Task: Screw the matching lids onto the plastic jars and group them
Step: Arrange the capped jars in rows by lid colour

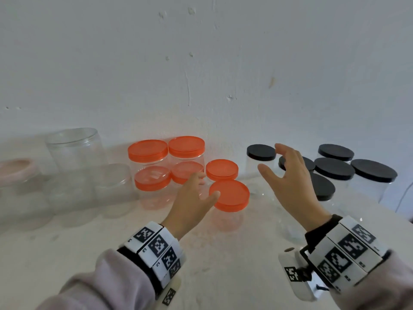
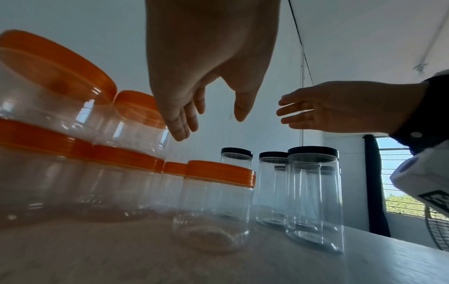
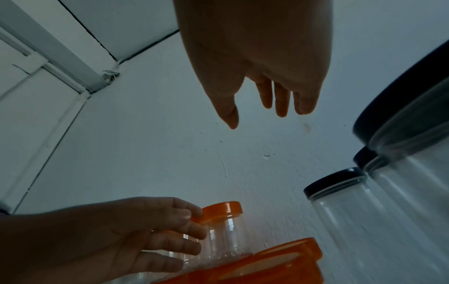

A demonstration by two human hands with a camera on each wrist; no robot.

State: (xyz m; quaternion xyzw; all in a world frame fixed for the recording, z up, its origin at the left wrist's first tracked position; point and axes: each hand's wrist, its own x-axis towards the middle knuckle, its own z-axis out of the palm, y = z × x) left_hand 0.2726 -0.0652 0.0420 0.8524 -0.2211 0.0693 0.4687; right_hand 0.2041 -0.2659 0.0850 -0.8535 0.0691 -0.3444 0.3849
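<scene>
Several clear jars with orange lids (image 1: 186, 146) stand grouped at centre, two stacked on others. The nearest orange-lidded jar (image 1: 229, 195) sits just right of my left hand (image 1: 206, 185), which hovers open and holds nothing. From the left wrist, that hand (image 2: 210, 126) hangs above the orange-lidded jars (image 2: 218, 173). My right hand (image 1: 271, 159) is spread open above the black-lidded jars (image 1: 334, 168), near the leftmost one (image 1: 261, 152), and holds nothing. From the right wrist, the same hand (image 3: 257, 117) is empty, with black-lidded jars (image 3: 335, 182) at right.
Lidless clear jars (image 1: 76, 146) stand at the left, a tall one behind lower ones (image 1: 114, 186). A pink-rimmed jar (image 1: 15, 171) sits at the far left. The white wall (image 1: 201, 74) is close behind all the jars. Bare tabletop (image 1: 223, 265) lies in front.
</scene>
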